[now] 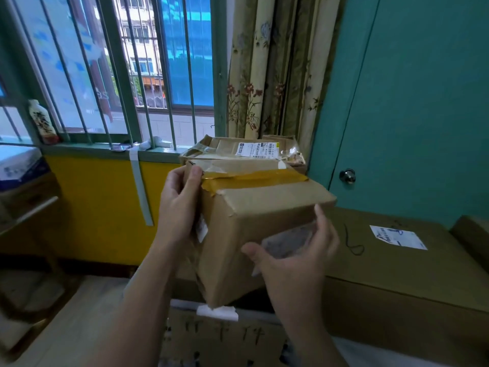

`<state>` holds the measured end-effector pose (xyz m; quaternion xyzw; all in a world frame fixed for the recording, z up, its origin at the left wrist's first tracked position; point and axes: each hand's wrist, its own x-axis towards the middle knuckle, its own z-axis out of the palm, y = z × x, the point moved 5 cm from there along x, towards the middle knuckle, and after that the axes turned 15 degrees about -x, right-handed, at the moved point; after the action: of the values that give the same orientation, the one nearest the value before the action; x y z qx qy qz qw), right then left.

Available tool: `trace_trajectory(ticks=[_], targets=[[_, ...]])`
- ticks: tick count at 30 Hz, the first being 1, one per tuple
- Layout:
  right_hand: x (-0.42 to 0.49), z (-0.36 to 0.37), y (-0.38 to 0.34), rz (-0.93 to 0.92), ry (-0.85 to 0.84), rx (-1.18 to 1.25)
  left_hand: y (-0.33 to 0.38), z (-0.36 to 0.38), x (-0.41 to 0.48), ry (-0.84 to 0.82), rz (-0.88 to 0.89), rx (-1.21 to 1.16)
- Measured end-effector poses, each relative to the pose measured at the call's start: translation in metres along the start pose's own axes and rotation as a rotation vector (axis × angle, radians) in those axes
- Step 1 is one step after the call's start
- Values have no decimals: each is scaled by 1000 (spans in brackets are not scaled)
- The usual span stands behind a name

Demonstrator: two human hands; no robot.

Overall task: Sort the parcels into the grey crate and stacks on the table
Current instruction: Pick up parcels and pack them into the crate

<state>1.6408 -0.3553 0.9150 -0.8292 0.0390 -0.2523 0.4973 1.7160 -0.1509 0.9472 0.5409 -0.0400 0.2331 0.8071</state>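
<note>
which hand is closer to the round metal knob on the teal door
Right. The right hand, on the near end of the taped brown cardboard box, is below-left of the round metal door knob; the left hand grips the box's opposite side, farther left.

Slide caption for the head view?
Left hand and right hand hold a taped parcel before a barred window.
</note>
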Motion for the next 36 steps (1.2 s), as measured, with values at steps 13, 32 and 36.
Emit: trace_trajectory(ticks=[13, 32, 36], targets=[[7, 47, 10, -147, 107, -216, -16, -52, 46, 91, -24, 236], [40, 67, 29, -95, -79, -74, -25, -79, -12, 26, 0, 325], [40, 78, 37, -110, -152, -91, -37, -88, -5, 42, -54, 317]])
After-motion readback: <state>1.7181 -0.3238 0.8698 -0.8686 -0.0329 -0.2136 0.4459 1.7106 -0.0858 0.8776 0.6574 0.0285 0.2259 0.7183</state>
